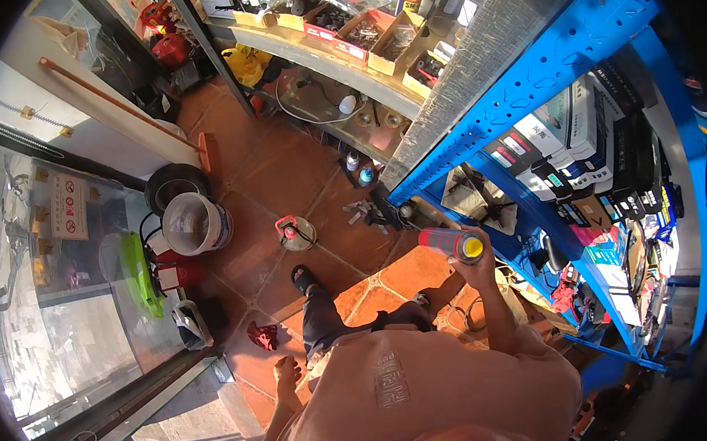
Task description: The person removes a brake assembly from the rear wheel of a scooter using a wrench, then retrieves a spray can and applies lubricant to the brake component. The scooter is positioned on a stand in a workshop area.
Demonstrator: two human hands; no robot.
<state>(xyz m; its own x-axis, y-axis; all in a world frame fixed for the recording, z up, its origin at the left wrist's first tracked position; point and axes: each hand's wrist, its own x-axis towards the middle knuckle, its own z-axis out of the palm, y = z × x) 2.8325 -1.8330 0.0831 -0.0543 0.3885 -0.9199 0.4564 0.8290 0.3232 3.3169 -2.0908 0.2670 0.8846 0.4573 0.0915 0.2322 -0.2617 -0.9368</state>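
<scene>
My right hand [477, 267] is wrapped round a can [443, 241] with a reddish side and a yellow round end, held up beside the blue shelf rack. The can is tilted, its yellow end turned towards me. Low at my left side hangs my left hand [286, 373], its fingers loosely bent and a little apart, with nothing visible in it. Nearest to that hand, a crumpled dark red cloth [263, 335] lies on the tiles. Ahead of my feet a round, pale object with a red handle [295, 234] stands on the floor.
On the right rises a blue metal rack [525, 98] stacked with boxes. Ahead, a shelf [321, 46] carries open cartons of small parts. A white bucket [196, 223] stands left, near a black tyre-like ring [176, 186]. Bottles [366, 175] and metal pieces [365, 214] sit by the rack's foot.
</scene>
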